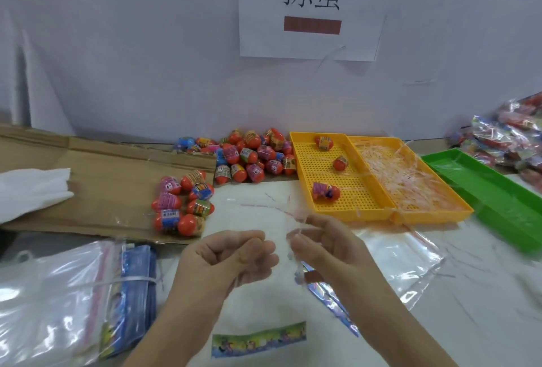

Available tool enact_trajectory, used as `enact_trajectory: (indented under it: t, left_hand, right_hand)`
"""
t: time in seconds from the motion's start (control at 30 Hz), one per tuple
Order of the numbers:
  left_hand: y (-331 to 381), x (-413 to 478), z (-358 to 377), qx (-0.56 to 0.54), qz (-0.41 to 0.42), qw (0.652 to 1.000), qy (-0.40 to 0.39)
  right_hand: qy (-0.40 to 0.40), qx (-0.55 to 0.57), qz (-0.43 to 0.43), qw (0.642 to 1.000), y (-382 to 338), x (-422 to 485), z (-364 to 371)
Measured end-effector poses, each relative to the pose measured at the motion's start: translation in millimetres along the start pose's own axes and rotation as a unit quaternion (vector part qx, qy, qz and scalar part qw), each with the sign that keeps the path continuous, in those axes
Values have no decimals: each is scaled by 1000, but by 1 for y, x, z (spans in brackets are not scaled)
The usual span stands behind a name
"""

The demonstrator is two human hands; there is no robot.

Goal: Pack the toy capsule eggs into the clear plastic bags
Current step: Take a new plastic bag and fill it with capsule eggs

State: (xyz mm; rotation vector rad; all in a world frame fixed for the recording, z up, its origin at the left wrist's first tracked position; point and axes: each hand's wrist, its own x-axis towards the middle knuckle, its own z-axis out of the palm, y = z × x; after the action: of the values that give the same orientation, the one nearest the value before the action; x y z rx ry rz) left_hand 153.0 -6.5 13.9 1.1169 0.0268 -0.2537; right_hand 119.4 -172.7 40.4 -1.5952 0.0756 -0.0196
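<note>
My left hand (234, 258) and my right hand (319, 246) are raised over the table's middle, fingers curled, both pinching the top of a clear plastic bag (264, 293) that hangs between them with a colourful printed strip near its bottom. A bagged cluster of orange capsule eggs (183, 203) lies on cardboard to the left. A loose pile of capsule eggs (252, 156) sits against the wall. Three eggs lie in the yellow perforated tray (325, 174).
A second yellow tray (407, 178) holds thin plastic strips. A green tray (487, 190) stands to the right, with filled bags (510, 140) behind it. A bundle of clear bags and printed cards (73, 302) lies at the left. Flat cardboard (96, 184) covers the left.
</note>
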Motion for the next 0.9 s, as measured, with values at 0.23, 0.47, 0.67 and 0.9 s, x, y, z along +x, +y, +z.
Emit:
enact_trajectory:
  t: [0.23,0.47,0.67,0.9]
  left_hand:
    - [6,-1,0,2,66,995,77]
    - [7,-2,-2,-12,62,995,72]
    - [9,3,-8,-65,84,982,154]
    - [10,6,-16,-41,132,970,201]
  right_hand:
    - [140,-64,-81,985,9,2,25]
    - [82,-57,-81,992,10,13,36]
    - [114,-62,-162,978,-2,38,10]
    - [5,230,-79,970,-81,77,-60]
